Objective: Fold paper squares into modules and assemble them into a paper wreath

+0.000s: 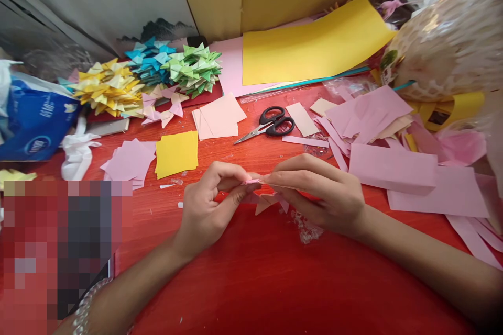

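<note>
My left hand and my right hand meet over the middle of the red table, both closed on a small folded-paper piece in pink and peach. Thumb and fingers of my left hand pinch its pink edge. The fingers of my right hand press the other side and cover much of it. Pointed pink and peach corners hang below my fingertips. Beyond my hands lie black-handled scissors, a stack of yellow paper squares, peach squares and pink squares.
Folded-paper stars in yellow, blue and green stand at the back left, near a blue tissue pack. A large yellow sheet lies behind. Pink paper pieces crowd the right, beside a wrapped bulky object.
</note>
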Demonstrator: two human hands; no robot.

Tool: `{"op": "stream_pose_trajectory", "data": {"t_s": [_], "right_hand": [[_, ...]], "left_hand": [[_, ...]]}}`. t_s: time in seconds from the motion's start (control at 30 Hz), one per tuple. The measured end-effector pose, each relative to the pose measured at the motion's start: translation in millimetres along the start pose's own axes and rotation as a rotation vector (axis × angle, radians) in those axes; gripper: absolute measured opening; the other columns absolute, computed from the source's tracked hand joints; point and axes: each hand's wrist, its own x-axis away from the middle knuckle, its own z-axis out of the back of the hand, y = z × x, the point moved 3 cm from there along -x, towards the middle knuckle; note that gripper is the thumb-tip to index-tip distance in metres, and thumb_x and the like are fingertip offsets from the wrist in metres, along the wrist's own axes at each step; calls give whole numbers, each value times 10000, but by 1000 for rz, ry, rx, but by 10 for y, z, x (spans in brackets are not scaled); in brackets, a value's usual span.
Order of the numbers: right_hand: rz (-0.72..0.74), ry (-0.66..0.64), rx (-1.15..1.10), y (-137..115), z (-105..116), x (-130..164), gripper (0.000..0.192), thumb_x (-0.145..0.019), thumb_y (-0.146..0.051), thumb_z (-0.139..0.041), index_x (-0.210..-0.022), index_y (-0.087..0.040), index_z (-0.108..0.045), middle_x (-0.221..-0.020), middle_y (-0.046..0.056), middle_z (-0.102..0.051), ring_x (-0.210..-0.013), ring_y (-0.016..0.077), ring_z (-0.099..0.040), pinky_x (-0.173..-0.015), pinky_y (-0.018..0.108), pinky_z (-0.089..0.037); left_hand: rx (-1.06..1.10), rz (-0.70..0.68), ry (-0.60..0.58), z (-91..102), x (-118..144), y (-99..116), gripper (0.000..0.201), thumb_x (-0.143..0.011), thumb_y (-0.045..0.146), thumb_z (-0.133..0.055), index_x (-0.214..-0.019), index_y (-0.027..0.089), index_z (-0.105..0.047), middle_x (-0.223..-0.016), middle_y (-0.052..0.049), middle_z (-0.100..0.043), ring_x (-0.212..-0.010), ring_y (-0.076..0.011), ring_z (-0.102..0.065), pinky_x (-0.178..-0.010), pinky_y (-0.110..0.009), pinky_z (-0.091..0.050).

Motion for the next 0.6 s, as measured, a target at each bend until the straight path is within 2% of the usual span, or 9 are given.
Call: {"op": "stream_pose_trajectory", "data": {"t_s": [0.2,0.4,0.6], "right_hand": [[-8,10,26,11,-11,5,233,-800,19,-531,-954,-143,-598,-808,51,-611,-726,100,-592,-652,199,-531],[-12,-17,9,9,-10,-5,202,-813,-4,-533,-956,-131,-598,-817,60,-610,-741,99,-594,-669,199,-531],[-30,-16,12,30,-13,11,192,-830,-32,-525,-967,-149,-593,-816,48,-604,-744,98,-594,-659,204,-535]], "left_hand": [[-62,-66,21,1,16,-10,176,-797,74,-611,-875,216,-543,-878,39,-719,-729,-92,-696,-638,-161,-587],[-20,-10,46,8,13,-21,124,-801,128,-623,-846,204,-536,-851,24,-721,-699,-114,-700,-615,-201,-602],[11,6,75,11,16,-28,134,-794,120,-629,-842,205,-537,-856,20,-724,-788,-136,-702,-637,-206,-603]]}}
